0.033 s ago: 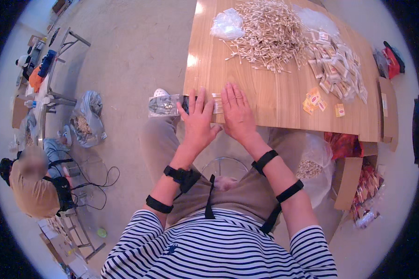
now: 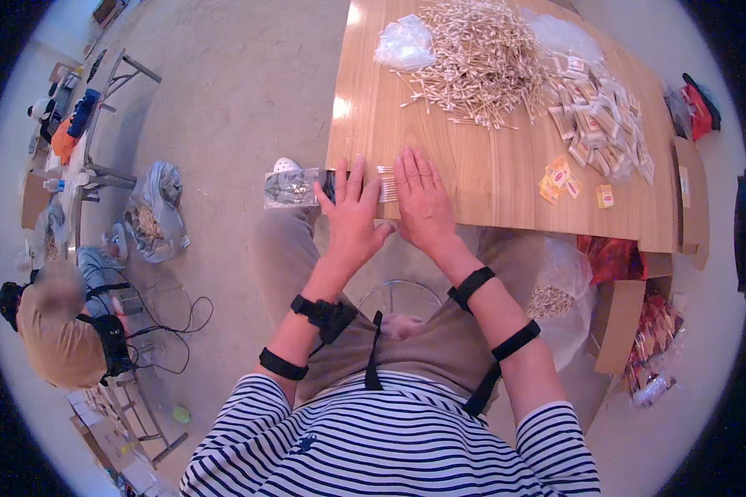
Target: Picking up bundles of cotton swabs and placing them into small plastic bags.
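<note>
Cotton swabs (image 2: 387,184) with thin, pale sticks and white tips lie in a small, flat row near the front left corner of the light wood-grain surface (image 2: 489,182). My left hand (image 2: 355,207) lies palm-down, fingers spread, over one end of a clear plastic pouch (image 2: 292,189) jutting past the left edge; my right hand (image 2: 423,199), fingers straight and together, partly covers the row. Neither visibly grips anything. I seem to be evening the row; next calls for light, level pressure.
</note>
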Demonstrator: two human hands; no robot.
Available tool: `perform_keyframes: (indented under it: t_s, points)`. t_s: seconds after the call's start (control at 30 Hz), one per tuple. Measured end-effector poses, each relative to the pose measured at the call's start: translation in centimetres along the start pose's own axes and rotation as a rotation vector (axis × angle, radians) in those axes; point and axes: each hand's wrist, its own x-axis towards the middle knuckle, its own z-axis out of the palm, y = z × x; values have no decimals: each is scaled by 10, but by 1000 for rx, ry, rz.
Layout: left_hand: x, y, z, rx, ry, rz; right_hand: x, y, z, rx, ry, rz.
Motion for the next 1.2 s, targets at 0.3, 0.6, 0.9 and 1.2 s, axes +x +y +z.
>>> perform_keyframes:
  t_s: [0.3, 0.6, 0.9, 1.2]
  points:
    - [6, 0, 0, 55, -59, 24, 1, 0, 2, -48, 0, -3]
    - [1, 16, 5, 244, -164, 87, 0, 0, 1, -77, 3, -2]
    - [12, 6, 18, 344, -57, 123, -4, 6, -18, 85, -159, -72]
    - [10, 9, 28, 333, 1, 140, -8, 2, -9, 68, -83, -59]
